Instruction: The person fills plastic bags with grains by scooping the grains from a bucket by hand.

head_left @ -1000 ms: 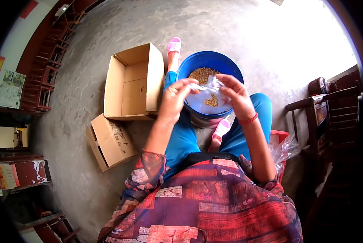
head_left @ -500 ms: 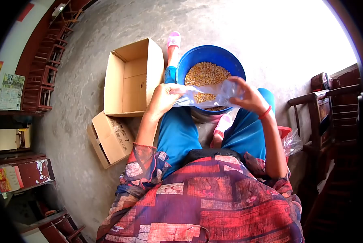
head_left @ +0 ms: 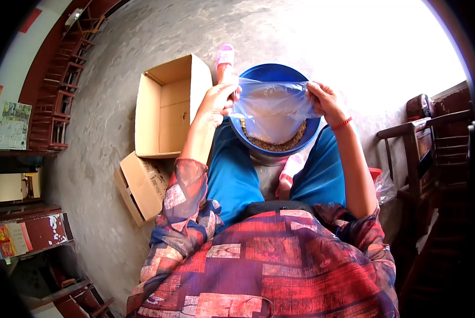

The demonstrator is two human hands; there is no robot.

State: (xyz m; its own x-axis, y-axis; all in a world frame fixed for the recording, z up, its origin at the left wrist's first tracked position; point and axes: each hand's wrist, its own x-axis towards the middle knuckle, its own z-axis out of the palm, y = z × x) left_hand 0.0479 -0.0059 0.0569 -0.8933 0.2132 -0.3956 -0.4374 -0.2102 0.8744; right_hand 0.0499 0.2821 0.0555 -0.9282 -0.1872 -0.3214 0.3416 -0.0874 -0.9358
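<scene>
A clear plastic bag [head_left: 272, 103] is stretched out above a round blue bucket [head_left: 272, 69]. My left hand [head_left: 220, 100] is closed on the bag's left corner, and my right hand [head_left: 327, 100], with a red band at the wrist, pinches its right corner. Below the film, dried corn kernels [head_left: 273, 145] show along the near side of the bucket; the rest of the corn is hidden or blurred behind the plastic. The bucket stands between my legs.
An open cardboard box [head_left: 175, 108] stands left of the bucket, with a smaller carton [head_left: 143, 186] nearer me. Wooden chairs [head_left: 62, 100] line the left wall. On the right are a wooden chair [head_left: 420, 143] and a crumpled plastic bag [head_left: 384, 188].
Both hands have moved up and slightly outward. The bag, bunched in a narrow strip before, is now spread wide and covers most of the corn.
</scene>
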